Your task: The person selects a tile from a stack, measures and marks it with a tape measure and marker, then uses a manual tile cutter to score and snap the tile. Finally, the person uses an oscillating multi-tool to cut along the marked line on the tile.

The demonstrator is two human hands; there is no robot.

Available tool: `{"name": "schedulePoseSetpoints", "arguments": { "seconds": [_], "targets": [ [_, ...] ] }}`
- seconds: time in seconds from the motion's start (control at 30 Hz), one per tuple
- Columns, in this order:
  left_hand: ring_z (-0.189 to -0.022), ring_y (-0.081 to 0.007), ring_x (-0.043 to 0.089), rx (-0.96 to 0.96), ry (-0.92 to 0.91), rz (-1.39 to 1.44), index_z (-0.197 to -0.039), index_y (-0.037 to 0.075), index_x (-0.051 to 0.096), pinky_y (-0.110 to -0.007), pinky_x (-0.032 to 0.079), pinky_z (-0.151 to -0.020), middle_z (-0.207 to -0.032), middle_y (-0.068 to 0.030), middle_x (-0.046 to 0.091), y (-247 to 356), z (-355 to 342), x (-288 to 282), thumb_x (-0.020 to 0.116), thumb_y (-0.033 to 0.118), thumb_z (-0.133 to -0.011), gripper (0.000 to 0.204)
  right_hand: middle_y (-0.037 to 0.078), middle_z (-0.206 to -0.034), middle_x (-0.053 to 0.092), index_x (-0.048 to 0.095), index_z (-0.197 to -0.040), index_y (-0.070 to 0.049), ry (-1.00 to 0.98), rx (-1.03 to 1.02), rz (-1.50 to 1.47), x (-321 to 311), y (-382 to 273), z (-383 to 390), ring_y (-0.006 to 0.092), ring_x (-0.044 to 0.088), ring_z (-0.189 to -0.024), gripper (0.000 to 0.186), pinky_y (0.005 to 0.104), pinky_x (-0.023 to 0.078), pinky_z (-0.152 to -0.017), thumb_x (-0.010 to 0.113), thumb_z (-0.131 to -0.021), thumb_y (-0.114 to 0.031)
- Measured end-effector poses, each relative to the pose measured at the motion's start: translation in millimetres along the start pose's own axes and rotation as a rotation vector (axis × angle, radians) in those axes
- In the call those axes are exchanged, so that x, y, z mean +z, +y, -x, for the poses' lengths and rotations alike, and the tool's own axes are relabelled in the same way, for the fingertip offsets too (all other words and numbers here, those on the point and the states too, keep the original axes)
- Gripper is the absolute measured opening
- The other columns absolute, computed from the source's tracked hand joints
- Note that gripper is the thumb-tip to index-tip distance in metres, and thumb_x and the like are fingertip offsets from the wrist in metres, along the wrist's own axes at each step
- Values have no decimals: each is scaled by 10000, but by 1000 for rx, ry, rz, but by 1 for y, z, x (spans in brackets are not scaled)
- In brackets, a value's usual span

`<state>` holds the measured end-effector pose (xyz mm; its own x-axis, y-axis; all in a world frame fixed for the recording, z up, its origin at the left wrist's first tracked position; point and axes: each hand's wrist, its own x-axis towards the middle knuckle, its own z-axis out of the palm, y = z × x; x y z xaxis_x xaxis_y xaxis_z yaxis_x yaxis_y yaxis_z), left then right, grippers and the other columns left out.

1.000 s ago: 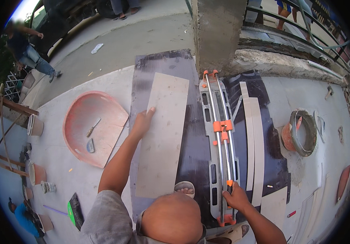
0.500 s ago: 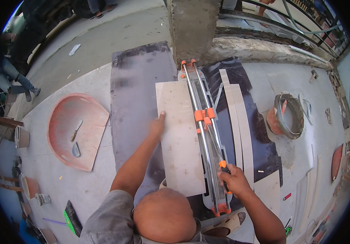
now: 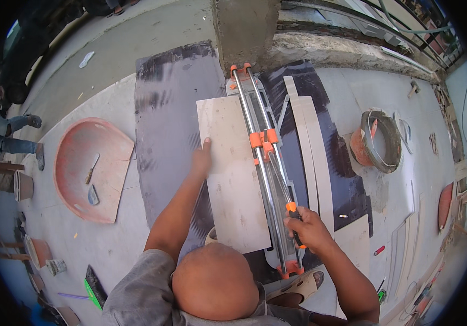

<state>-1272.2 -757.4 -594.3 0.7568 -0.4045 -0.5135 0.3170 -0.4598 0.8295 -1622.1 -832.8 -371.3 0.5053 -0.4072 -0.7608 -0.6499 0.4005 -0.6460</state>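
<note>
A long beige tile point(image 3: 233, 201) lies lengthwise on the bed of a manual tile cutter point(image 3: 281, 224), which has two chrome rails and orange ends. My left hand point(image 3: 201, 160) grips the tile's left edge, thumb on top; its other fingers are mostly hidden. Closed around the cutter's black-and-orange handle point(image 3: 293, 211) is my right hand point(image 3: 310, 231), low on the right side of the rails. The handle's rod slants up to the orange sliding carriage point(image 3: 264, 139), about midway along the rails. To the right of the cutter lie narrow tile strips point(image 3: 312, 146).
Dark ribbed sheets point(image 3: 168, 108) lie beneath the work. A cut-open reddish basin point(image 3: 70, 168) with a trowel sits left; a mortar bucket point(image 3: 388, 144) stands right. A concrete post point(image 3: 244, 32) rises beyond the cutter. Another person's legs point(image 3: 16, 136) show far left.
The whole view has shifted slightly, so the scene sits higher and further left. Both hands keep their grips and the carriage holds its place on the rails. The other person's legs have moved.
</note>
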Motion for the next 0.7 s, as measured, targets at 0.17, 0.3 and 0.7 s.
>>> {"name": "schedulePoseSetpoints", "arguments": {
  "seconds": [0.17,0.3,0.7],
  "targets": [
    [-1023,-245,569,4,-25,-23,-1183,-157,548,-377,469,-912,-1116,-210,615,17,12,-2,517,534,-977,722,0,-738,523,537,-1093,-27,-1,-33,79,-5,6,-1,94,520,-622,254,283,434,-454,612,-901,-174],
    [-1004,-239,570,-13,-35,-12,-1165,-149,558,-373,472,-898,-1081,-200,623,26,17,4,511,528,-981,703,-2,-740,524,539,-1098,-27,-10,-21,73,-2,2,-1,92,518,-617,261,282,433,-455,613,-901,-181],
    [-820,-169,528,48,6,98,-1038,-99,604,-337,479,-767,-924,-114,611,-18,-7,50,542,517,-975,622,11,-724,527,536,-1106,-18,1,-32,17,-2,7,-2,91,504,-580,299,271,435,-449,621,-897,-215]
  ]
}}
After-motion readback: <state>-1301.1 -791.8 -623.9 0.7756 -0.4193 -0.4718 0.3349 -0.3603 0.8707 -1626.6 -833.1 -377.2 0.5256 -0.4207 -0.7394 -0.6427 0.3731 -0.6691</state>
